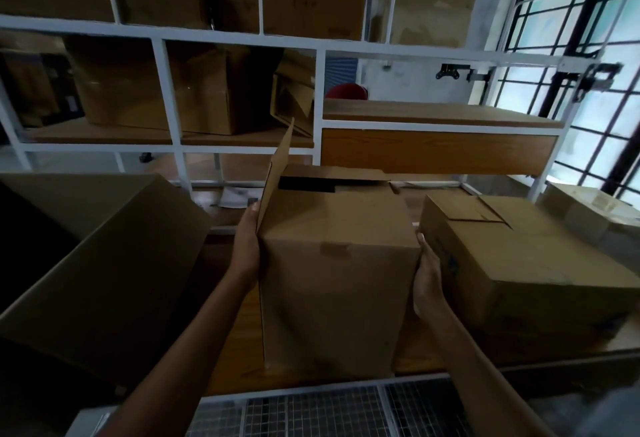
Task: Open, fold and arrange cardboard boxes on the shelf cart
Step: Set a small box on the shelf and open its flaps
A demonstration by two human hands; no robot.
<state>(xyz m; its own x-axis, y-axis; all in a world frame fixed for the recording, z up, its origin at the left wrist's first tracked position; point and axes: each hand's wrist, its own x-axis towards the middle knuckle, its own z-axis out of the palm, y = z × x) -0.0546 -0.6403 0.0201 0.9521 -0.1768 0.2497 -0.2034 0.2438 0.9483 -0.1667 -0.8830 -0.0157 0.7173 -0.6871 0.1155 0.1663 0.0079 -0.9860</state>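
Cardboard box (pixel 336 263), one flap (pixel 277 173) raised, is pressed between left hand (pixel 247 246) and right hand (pixel 427 284); each grip is flat-palmed, fingers straight.

Four cardboard boxes on the near shelf (pixel 422 357): big box (pixel 104 263) at left, middle box (pixel 339 263), right box (pixel 519 263), pale box (pixel 588 218) at far right. Two hands: left hand (pixel 247 246), right hand (pixel 427 284). One red round thing (pixel 346 91). At least six more boxes on the rear shelves (pixel 242 43); exact number unclear.
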